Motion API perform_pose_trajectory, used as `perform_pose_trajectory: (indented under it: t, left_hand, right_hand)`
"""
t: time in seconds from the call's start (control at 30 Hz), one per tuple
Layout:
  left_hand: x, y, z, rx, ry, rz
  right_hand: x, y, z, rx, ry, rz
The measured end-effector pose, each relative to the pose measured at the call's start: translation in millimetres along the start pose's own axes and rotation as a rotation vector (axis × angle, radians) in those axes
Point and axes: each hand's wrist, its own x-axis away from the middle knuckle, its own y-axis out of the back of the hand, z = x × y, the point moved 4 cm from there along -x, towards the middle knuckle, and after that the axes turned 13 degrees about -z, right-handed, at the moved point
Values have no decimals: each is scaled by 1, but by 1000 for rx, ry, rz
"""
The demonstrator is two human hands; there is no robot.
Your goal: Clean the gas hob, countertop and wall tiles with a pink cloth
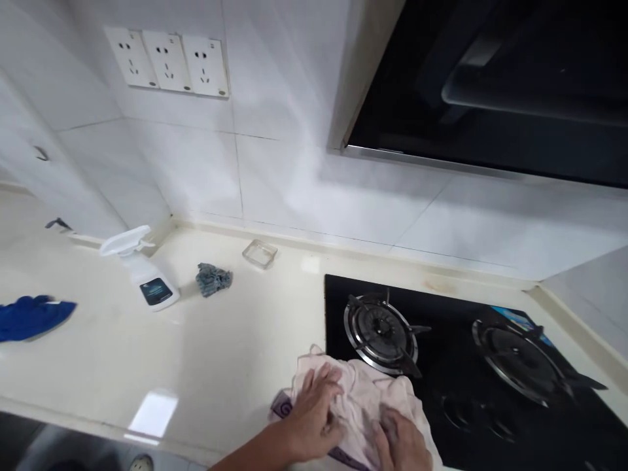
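A crumpled pale pink towel [366, 386] with a purple patterned border lies across the front left corner of the black gas hob and the cream counter. My left hand [314, 415] rests on its left part, fingers slightly bent and thumb apart. On the right part, my right hand [405, 441] curls into the fabric, thumb and fingers closed around a bunched fold; the lower frame edge cuts off part of this hand. Behind the towel stands the left burner [381, 329] with its pan support.
A white spray bottle [147, 278], a grey scrunched rag [213, 279] and a clear shallow dish [260, 254] are on the counter [220, 366]. Blue cloth [34, 317] lies far left. The right burner [515, 360] is beyond my right hand; a black range hood [490, 85] hangs above.
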Motion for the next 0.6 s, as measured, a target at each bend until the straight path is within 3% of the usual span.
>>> perform_pose_trajectory:
  t: [0.07,0.17,0.23,0.3,0.43,0.6]
  left_hand:
    - [17,22,21,-102,0,-144]
    - [49,73,82,-417,182,-394]
    - [64,103,123,-599,319,-438]
    - [69,121,149,-707,335,-397]
    - [63,123,162,-840,244,-338]
    - [56,117,155,-898,213,-335]
  right_hand:
    - [4,-8,12,96,-57,6]
    - [-1,-33,66,141,10,57]
    - [-15,-52,105,95,83,82]
    - [-37,-73,133,40,110,114]
    - [-97,-111,155,-18,60,240]
    - [-152,-133,166,-94,154,413]
